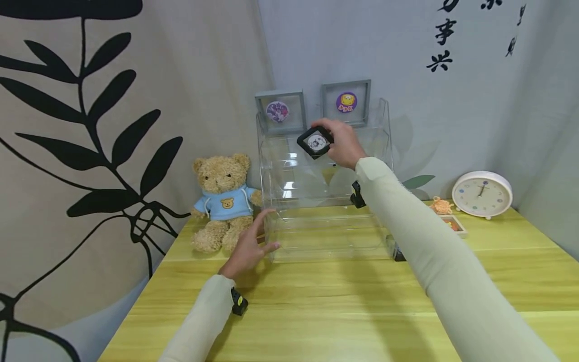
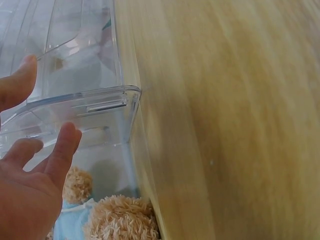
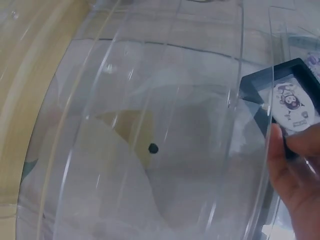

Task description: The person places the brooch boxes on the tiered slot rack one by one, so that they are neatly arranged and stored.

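My right hand (image 1: 345, 143) pinches a small black display frame (image 1: 313, 142) by its edge, in front of the upper tiers of a clear stepped rack (image 1: 325, 237). A round, pale picture disc with a figure (image 3: 294, 106) shows inside that frame in the right wrist view. Beside the rack's lower left side is my left hand (image 1: 248, 251), its thumb and fingers spread apart around the edge. Whether its fingertips touch the plastic I cannot tell. On the top tier stand two grey frames, one with a purple-and-white disc (image 1: 277, 111), the other with a purple-and-yellow disc (image 1: 346, 102).
A teddy bear (image 1: 221, 201) in a blue top sits left of the rack. At the right are a white clock (image 1: 482, 194), an orange figure (image 1: 441, 205) and a small framed item (image 1: 454, 224). A dark object (image 1: 398, 252) lies partly behind my right sleeve.
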The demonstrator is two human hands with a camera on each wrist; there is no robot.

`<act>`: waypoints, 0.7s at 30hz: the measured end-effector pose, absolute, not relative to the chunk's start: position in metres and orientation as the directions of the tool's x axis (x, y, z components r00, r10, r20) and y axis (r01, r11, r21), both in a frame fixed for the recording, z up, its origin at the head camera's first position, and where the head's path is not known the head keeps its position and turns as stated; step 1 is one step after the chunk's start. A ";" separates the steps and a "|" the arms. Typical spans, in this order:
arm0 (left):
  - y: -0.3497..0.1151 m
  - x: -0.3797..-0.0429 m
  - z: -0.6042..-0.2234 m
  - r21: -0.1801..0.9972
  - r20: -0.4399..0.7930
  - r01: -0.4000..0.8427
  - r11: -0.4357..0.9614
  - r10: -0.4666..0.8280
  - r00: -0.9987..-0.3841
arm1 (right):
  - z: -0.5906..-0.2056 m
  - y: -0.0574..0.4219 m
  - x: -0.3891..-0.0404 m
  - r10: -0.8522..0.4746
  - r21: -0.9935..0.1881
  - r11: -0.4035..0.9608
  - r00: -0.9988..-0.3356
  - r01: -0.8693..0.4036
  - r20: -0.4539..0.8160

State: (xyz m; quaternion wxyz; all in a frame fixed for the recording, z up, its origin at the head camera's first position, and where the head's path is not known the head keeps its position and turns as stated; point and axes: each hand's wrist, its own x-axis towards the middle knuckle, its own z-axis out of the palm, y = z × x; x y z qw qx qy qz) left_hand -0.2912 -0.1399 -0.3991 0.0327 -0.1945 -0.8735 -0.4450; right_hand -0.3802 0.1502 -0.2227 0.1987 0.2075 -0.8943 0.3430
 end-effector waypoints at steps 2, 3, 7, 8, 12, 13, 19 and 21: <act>-0.140 -0.291 -0.399 0.763 0.232 0.370 0.531 0.308 -0.922 | -0.221 0.148 -0.380 -0.247 -0.504 0.701 -0.835 -0.505 0.492; -0.140 -0.292 -0.400 0.763 0.234 0.371 0.529 0.309 -0.922 | -0.221 0.147 -0.379 -0.253 -0.490 0.713 -0.836 -0.501 0.486; -0.141 -0.293 -0.401 0.765 0.224 0.360 0.534 0.302 -0.926 | -0.217 0.141 -0.378 -0.284 -0.429 0.754 -0.836 -0.497 0.469; -0.141 -0.293 -0.401 0.765 0.224 0.358 0.535 0.299 -0.927 | -0.217 0.139 -0.377 -0.292 -0.421 0.756 -0.834 -0.501 0.467; -0.141 -0.293 -0.401 0.762 0.226 0.356 0.541 0.293 -0.929 | -0.219 0.133 -0.378 -0.296 -0.431 0.743 -0.829 -0.512 0.474; -0.141 -0.293 -0.402 0.761 0.228 0.359 0.540 0.294 -0.928 | -0.220 0.132 -0.378 -0.290 -0.441 0.737 -0.829 -0.512 0.478; -0.140 -0.293 -0.402 0.767 0.225 0.359 0.532 0.301 -0.927 | -0.229 0.125 -0.383 -0.251 -0.482 0.716 -0.830 -0.506 0.499; -0.140 -0.293 -0.401 0.767 0.221 0.355 0.534 0.300 -0.928 | -0.232 0.122 -0.384 -0.244 -0.495 0.705 -0.830 -0.507 0.502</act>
